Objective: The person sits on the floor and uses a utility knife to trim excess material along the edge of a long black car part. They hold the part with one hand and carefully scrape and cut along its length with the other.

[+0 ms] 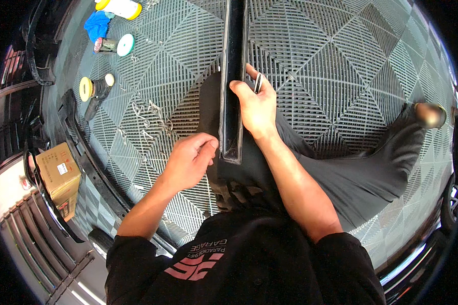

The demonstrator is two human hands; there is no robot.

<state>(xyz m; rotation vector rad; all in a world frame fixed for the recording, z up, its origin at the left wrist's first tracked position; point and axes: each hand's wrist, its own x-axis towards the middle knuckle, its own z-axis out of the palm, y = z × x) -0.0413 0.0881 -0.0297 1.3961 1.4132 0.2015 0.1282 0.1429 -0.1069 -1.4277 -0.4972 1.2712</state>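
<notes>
Black strip (pixel 234 66) held; shirt (pixel 280 259) bears lettering (pixel 207 249).

A: What does the right hand (pixel 259 109) have?
B: The long black channel (pixel 234 51), gripped at its right edge, thumb over the rim. Something small, black and white, shows by the fingers, too small to name.
A: And the left hand (pixel 192 160)?
B: Curled, just left of the channel's near end. I can't tell whether they touch.
A: What's beneath?
B: A leg in black trousers (pixel 351 173), stretched over a grey grid floor (pixel 320 51).
A: Anything further left?
B: Pale scraps (pixel 143 122), a yellow-disc tool (pixel 86 89), a blue cloth (pixel 96 25), and a cardboard box (pixel 60 170) near the edge.
</notes>
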